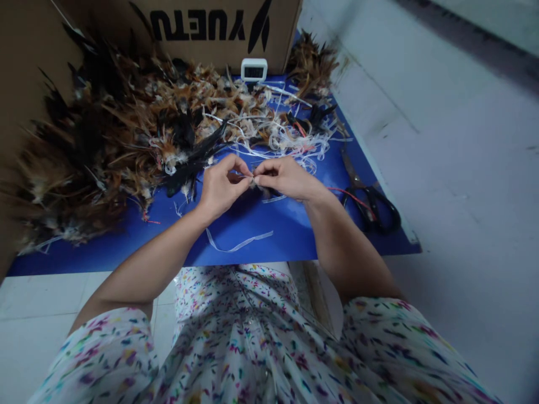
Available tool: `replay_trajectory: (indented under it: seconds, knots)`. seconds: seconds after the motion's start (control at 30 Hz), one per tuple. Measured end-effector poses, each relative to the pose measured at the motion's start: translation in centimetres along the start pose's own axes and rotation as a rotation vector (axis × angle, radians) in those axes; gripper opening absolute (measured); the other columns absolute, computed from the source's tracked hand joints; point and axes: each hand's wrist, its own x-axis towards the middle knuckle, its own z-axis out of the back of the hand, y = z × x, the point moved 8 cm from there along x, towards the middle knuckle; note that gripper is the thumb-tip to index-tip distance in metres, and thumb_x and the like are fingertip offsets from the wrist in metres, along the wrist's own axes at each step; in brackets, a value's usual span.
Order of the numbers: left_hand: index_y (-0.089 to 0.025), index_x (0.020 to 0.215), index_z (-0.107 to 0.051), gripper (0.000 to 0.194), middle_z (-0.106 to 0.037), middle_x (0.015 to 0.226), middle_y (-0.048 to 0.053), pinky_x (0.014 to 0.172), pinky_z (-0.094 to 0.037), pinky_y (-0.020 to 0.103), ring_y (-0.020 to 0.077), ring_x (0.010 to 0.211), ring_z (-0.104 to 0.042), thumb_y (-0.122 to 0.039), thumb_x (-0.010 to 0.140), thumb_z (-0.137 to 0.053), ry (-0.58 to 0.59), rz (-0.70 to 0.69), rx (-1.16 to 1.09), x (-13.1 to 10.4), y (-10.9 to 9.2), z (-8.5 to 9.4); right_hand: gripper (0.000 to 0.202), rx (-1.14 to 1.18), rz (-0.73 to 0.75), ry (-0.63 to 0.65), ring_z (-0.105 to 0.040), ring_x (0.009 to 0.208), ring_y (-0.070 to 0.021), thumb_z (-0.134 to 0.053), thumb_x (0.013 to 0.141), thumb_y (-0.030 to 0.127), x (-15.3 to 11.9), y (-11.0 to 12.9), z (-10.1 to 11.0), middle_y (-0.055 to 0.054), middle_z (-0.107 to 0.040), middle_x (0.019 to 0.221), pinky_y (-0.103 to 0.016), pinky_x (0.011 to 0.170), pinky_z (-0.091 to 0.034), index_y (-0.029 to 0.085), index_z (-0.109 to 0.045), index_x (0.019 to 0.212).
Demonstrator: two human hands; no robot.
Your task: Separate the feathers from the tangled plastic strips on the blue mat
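Observation:
My left hand (223, 185) and my right hand (286, 177) meet fingertip to fingertip over the blue tabletop (248, 216). Both are closed in a pinch on the end of a small tuft of feathers (264, 192), dark and pale, partly hidden below my right fingers. A fine thread seems to run at the left fingertips, too small to make out well. Behind my hands lies a tangle of white ribbon strips (290, 137). One loose clear strip (240, 246) rests on the table nearer to me.
A large heap of brown and black feathers (126, 129) covers the left and back. Black-handled scissors (373, 207) lie at right with a red string across them. A small white digital clock (254, 69) stands before a cardboard box (202, 47). More feathers (311, 64) sit back right.

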Motion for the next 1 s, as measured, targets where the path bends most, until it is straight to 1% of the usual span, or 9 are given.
replay_trajectory:
  seconds: [0.23, 0.43, 0.57, 0.7, 0.8, 1.0]
  knots:
    - [-0.020, 0.079, -0.054, 0.019, -0.069, 0.076, -0.002, 0.062, -0.057, 0.022, 0.0107, 0.064, -0.068, -0.024, 0.075, -0.072, 0.003, -0.004, -0.011, 0.02, 0.32, -0.08, 0.012, -0.028, -0.034, -0.027, -0.042, 0.047, -0.0057, -0.056, 0.073, 0.006, -0.36, 0.63, -0.15, 0.007, -0.050, 0.051, -0.020, 0.048, -0.032, 0.015, -0.059, 0.066]
    - [-0.019, 0.079, -0.054, 0.019, -0.067, 0.076, -0.002, 0.066, -0.060, 0.024, 0.0111, 0.069, -0.067, -0.025, 0.075, -0.071, -0.014, -0.015, -0.027, 0.12, 0.30, 0.00, 0.011, -0.007, 0.005, -0.062, -0.042, 0.051, -0.0053, -0.055, 0.072, 0.006, -0.20, 0.56, 0.13, 0.006, -0.051, 0.055, -0.020, 0.049, -0.031, 0.015, -0.060, 0.068]
    - [-0.019, 0.078, -0.054, 0.019, -0.066, 0.076, -0.002, 0.066, -0.060, 0.024, 0.0105, 0.067, -0.066, -0.025, 0.073, -0.072, -0.017, -0.005, -0.032, 0.13, 0.16, 0.05, 0.010, 0.005, 0.001, -0.077, -0.044, 0.054, -0.0061, -0.057, 0.072, 0.007, -0.06, 0.21, 0.40, 0.005, -0.054, 0.059, -0.021, 0.052, -0.033, 0.015, -0.064, 0.073]
    - [-0.020, 0.079, -0.055, 0.019, -0.065, 0.075, -0.003, 0.065, -0.058, 0.022, 0.0100, 0.067, -0.065, -0.025, 0.073, -0.072, 0.001, 0.009, -0.005, 0.14, -0.02, -0.04, 0.011, -0.015, 0.002, -0.038, -0.048, 0.058, -0.0076, -0.058, 0.071, 0.008, -0.03, 0.12, 0.26, 0.003, -0.059, 0.064, -0.022, 0.056, -0.037, 0.016, -0.066, 0.074]
    - [-0.019, 0.079, -0.055, 0.018, -0.065, 0.075, -0.003, 0.065, -0.058, 0.021, 0.0099, 0.068, -0.065, -0.022, 0.072, -0.071, 0.020, 0.012, -0.002, 0.14, 0.02, -0.21, 0.009, -0.019, 0.002, 0.011, -0.049, 0.058, -0.0084, -0.060, 0.071, 0.009, -0.09, 0.15, 0.01, 0.003, -0.059, 0.063, -0.023, 0.057, -0.039, 0.016, -0.065, 0.071]
    - [-0.019, 0.079, -0.054, 0.017, -0.064, 0.075, -0.004, 0.065, -0.058, 0.022, 0.0095, 0.067, -0.065, -0.018, 0.072, -0.070, 0.034, -0.007, -0.005, 0.07, 0.12, -0.43, 0.011, -0.023, -0.030, 0.053, -0.049, 0.057, -0.0091, -0.062, 0.075, 0.008, -0.22, -0.05, -0.19, 0.003, -0.059, 0.061, -0.023, 0.057, -0.041, 0.017, -0.064, 0.069]
